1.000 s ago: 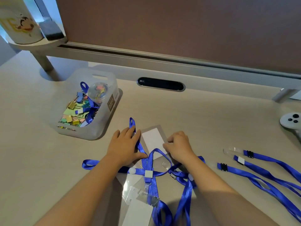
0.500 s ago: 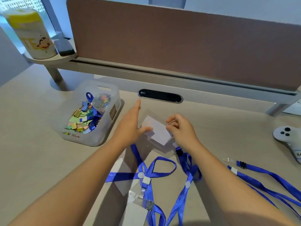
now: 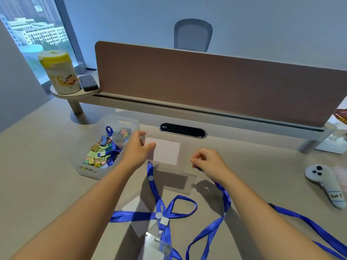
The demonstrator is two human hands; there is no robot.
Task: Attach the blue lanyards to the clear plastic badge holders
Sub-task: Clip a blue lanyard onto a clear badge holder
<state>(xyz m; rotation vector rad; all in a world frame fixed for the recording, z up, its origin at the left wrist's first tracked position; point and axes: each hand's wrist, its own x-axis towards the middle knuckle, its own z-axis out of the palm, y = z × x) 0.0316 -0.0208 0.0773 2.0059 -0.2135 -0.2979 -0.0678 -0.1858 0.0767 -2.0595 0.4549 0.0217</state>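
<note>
My left hand (image 3: 136,149) holds a clear plastic badge holder (image 3: 167,151) with a white card inside, lifted above the desk by its left end. My right hand (image 3: 208,161) pinches the clip end of a blue lanyard (image 3: 225,199), just right of the holder and apart from it. That strap hangs down to the desk. Another blue lanyard (image 3: 159,201) lies looped below, clipped to a second badge holder (image 3: 159,244) at the near edge. One more clear holder (image 3: 138,209) lies flat under the straps.
A translucent bin (image 3: 88,170) of coloured binder clips stands at the left. A white controller (image 3: 324,181) and more blue lanyards (image 3: 309,222) lie at the right. A brown divider panel (image 3: 206,81) and a raised shelf with a canister (image 3: 59,72) close the back.
Both hands rose from the desk and moved away from me, the left lifting the badge holder, the right carrying the lanyard's end. The hands then drew apart. The camera tilted up.
</note>
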